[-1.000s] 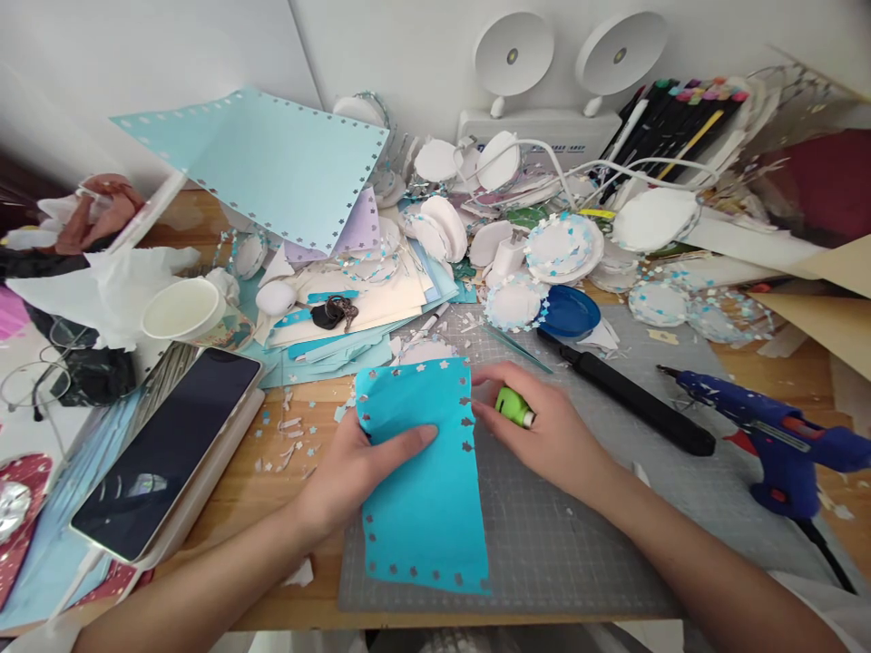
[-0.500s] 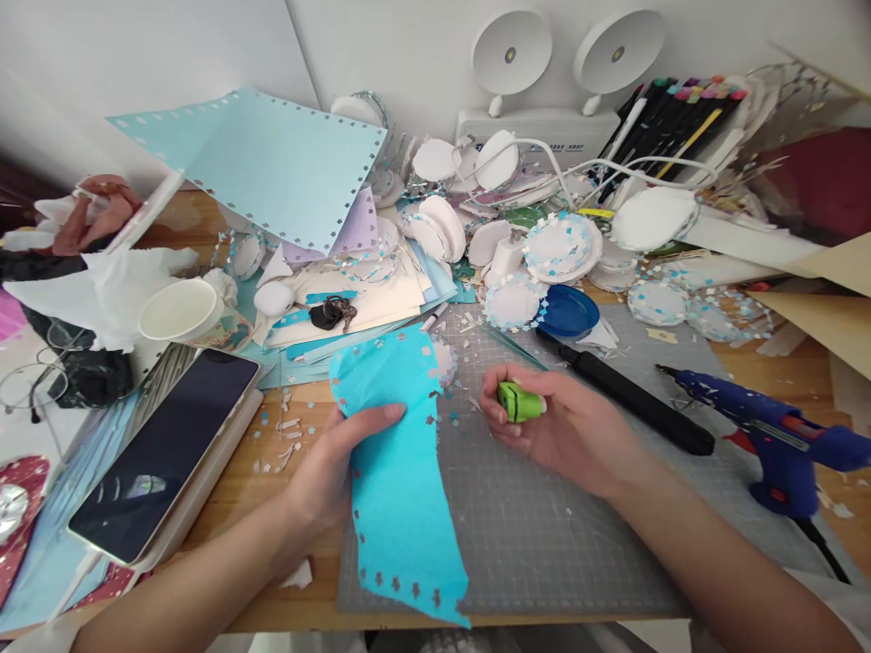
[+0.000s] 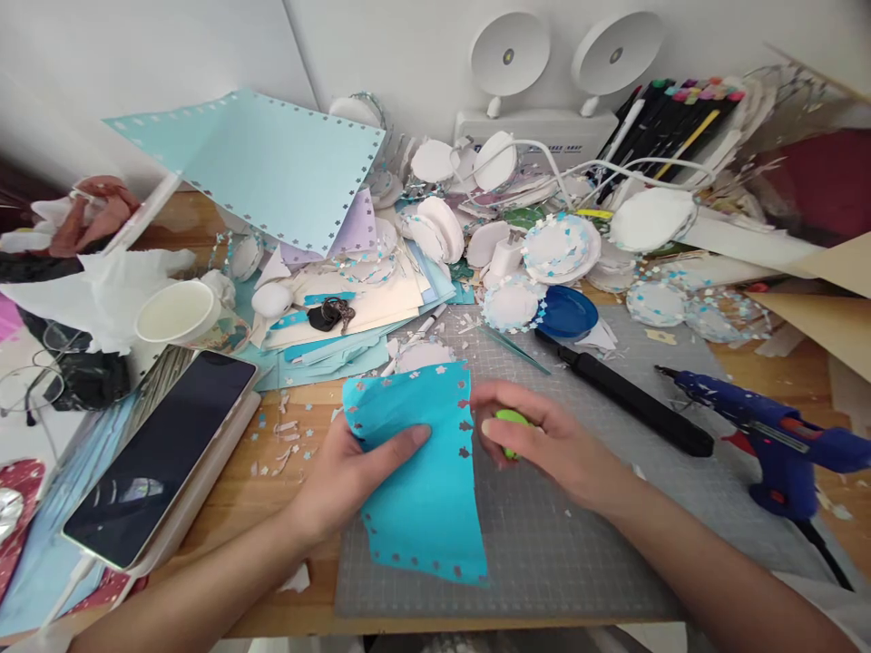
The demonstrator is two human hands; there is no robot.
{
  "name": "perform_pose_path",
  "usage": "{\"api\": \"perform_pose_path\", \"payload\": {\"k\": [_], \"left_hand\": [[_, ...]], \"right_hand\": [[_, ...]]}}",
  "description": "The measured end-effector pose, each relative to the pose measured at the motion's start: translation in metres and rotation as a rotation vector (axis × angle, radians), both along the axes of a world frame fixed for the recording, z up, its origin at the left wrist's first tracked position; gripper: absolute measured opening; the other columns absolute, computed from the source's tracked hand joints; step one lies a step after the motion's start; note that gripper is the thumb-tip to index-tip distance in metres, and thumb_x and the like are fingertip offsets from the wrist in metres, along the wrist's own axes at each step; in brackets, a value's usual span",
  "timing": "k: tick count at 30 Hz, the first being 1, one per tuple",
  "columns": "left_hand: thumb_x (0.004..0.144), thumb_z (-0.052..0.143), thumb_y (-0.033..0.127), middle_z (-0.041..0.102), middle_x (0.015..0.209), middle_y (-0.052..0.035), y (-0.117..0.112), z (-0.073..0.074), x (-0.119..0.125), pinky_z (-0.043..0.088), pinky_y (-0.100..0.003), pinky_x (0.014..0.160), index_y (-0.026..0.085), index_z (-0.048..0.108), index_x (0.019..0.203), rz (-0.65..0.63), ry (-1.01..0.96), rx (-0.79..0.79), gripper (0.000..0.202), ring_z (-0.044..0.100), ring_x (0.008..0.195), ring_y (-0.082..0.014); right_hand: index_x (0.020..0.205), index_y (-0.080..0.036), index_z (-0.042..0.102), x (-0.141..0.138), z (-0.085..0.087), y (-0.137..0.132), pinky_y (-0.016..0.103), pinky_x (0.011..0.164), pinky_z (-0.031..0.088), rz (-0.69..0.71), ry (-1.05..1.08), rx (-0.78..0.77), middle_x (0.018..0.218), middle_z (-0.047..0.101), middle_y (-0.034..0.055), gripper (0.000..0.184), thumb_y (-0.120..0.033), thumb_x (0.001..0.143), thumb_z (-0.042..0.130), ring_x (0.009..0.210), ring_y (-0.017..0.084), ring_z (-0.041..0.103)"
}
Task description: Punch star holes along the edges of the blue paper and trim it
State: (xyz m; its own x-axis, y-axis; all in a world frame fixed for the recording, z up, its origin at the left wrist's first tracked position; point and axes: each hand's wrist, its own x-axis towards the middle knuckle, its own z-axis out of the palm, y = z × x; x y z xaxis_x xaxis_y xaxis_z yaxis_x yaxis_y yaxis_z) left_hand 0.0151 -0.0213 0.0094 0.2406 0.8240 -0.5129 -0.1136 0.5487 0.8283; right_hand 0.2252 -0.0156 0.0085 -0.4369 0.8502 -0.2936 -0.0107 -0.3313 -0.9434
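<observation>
My left hand (image 3: 367, 467) pinches a bright blue sheet of paper (image 3: 428, 508) at its left side, thumb on top. Small flower-shaped holes run along the paper's edges. In my right hand (image 3: 544, 440) is a small green craft punch (image 3: 515, 426), partly hidden by the fingers, close beside the paper's right edge. Whether the punch touches the paper I cannot tell. Both hands are over a grey cutting mat (image 3: 578, 562).
A blue glue gun (image 3: 776, 435) and a black pen-like tool (image 3: 632, 399) lie to the right. On the left are a phone (image 3: 163, 453) and a paper cup (image 3: 181, 313). Behind the mat, white discs (image 3: 562, 249) crowd around a blue dish (image 3: 568, 313).
The blue paper has turned and shifted right, its punched right edge now beside my right hand. My right hand has rotated, covering more of the punch.
</observation>
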Motion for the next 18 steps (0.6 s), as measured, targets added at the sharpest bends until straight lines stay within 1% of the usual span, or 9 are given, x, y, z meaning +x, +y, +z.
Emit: {"api": "perform_pose_path", "payload": {"k": [2, 4, 7, 9, 11, 13, 14, 16, 18], "left_hand": [[0.071, 0.076, 0.038, 0.072, 0.109, -0.0094, 0.0004, 0.0003, -0.0001, 0.059, -0.035, 0.076, 0.018, 0.067, 0.108, -0.015, -0.002, -0.003, 0.043, 0.069, 0.095, -0.0301], [0.072, 0.075, 0.037, 0.072, 0.108, -0.0089, 0.0004, 0.0002, -0.0002, 0.059, -0.035, 0.076, 0.018, 0.067, 0.107, -0.025, -0.013, -0.006, 0.041, 0.070, 0.094, -0.0294], [0.074, 0.075, 0.035, 0.072, 0.108, -0.0074, -0.0001, -0.0002, -0.0001, 0.059, -0.032, 0.075, 0.019, 0.067, 0.108, -0.027, -0.034, -0.007, 0.038, 0.070, 0.094, -0.0274], [0.073, 0.076, 0.034, 0.072, 0.109, -0.0071, -0.0004, 0.0000, 0.0001, 0.059, -0.031, 0.075, 0.020, 0.066, 0.109, -0.019, -0.023, 0.000, 0.040, 0.069, 0.095, -0.0269], [0.070, 0.077, 0.034, 0.072, 0.108, -0.0077, -0.0003, 0.0005, 0.0003, 0.059, -0.032, 0.076, 0.019, 0.067, 0.108, -0.024, 0.007, 0.024, 0.042, 0.069, 0.095, -0.0272], [0.069, 0.078, 0.034, 0.073, 0.106, -0.0079, 0.0003, 0.0011, 0.0005, 0.059, -0.033, 0.077, 0.018, 0.068, 0.105, -0.012, 0.060, 0.077, 0.041, 0.070, 0.094, -0.0275], [0.068, 0.079, 0.034, 0.073, 0.104, -0.0078, 0.0008, 0.0014, 0.0005, 0.059, -0.033, 0.078, 0.018, 0.069, 0.102, 0.002, 0.096, 0.118, 0.039, 0.070, 0.093, -0.0275], [0.069, 0.078, 0.033, 0.074, 0.102, -0.0070, 0.0019, 0.0018, 0.0004, 0.058, -0.034, 0.081, 0.018, 0.069, 0.098, 0.050, 0.173, 0.203, 0.034, 0.069, 0.094, -0.0273], [0.069, 0.078, 0.032, 0.074, 0.102, -0.0064, 0.0027, 0.0020, 0.0002, 0.058, -0.034, 0.083, 0.018, 0.070, 0.096, 0.055, 0.211, 0.263, 0.032, 0.069, 0.094, -0.0274]], "right_hand": [[0.085, -0.022, 0.060, -0.0006, 0.0013, -0.0005, 0.025, 0.054, 0.036, 0.018, -0.084, 0.065, 0.066, 0.047, -0.0030, 0.016, -0.037, 0.086, 0.056, 0.058, 0.011, 0.045], [0.074, -0.021, 0.057, -0.0007, 0.0024, -0.0007, 0.025, 0.055, 0.035, 0.015, -0.137, 0.122, 0.065, 0.047, -0.0026, 0.020, -0.037, 0.086, 0.056, 0.058, 0.012, 0.044], [0.071, -0.021, 0.056, -0.0004, 0.0021, -0.0003, 0.025, 0.057, 0.035, -0.029, -0.121, 0.141, 0.065, 0.048, -0.0025, 0.020, -0.033, 0.087, 0.055, 0.060, 0.012, 0.045], [0.076, -0.022, 0.056, -0.0005, 0.0003, 0.0001, 0.025, 0.058, 0.036, -0.064, -0.050, 0.066, 0.067, 0.048, -0.0025, 0.016, -0.033, 0.087, 0.054, 0.062, 0.012, 0.046], [0.083, -0.022, 0.055, -0.0012, -0.0017, 0.0006, 0.025, 0.058, 0.036, -0.085, 0.049, -0.071, 0.072, 0.051, -0.0016, 0.012, -0.033, 0.085, 0.053, 0.065, 0.012, 0.047], [0.092, -0.022, 0.055, -0.0023, -0.0024, 0.0007, 0.025, 0.058, 0.037, -0.073, 0.073, -0.170, 0.079, 0.054, -0.0002, 0.015, -0.032, 0.081, 0.055, 0.067, 0.013, 0.048], [0.095, -0.022, 0.055, -0.0029, -0.0020, 0.0003, 0.025, 0.059, 0.038, -0.045, 0.048, -0.171, 0.082, 0.055, 0.0003, 0.019, -0.030, 0.079, 0.058, 0.069, 0.013, 0.049], [0.092, -0.022, 0.056, -0.0042, 0.0000, -0.0011, 0.025, 0.058, 0.038, 0.035, -0.053, -0.084, 0.079, 0.054, -0.0008, 0.017, -0.028, 0.077, 0.062, 0.068, 0.013, 0.047], [0.081, -0.022, 0.055, -0.0055, 0.0023, -0.0032, 0.024, 0.056, 0.035, 0.091, -0.143, 0.023, 0.070, 0.049, -0.0028, 0.010, -0.029, 0.080, 0.062, 0.063, 0.012, 0.044]]}}
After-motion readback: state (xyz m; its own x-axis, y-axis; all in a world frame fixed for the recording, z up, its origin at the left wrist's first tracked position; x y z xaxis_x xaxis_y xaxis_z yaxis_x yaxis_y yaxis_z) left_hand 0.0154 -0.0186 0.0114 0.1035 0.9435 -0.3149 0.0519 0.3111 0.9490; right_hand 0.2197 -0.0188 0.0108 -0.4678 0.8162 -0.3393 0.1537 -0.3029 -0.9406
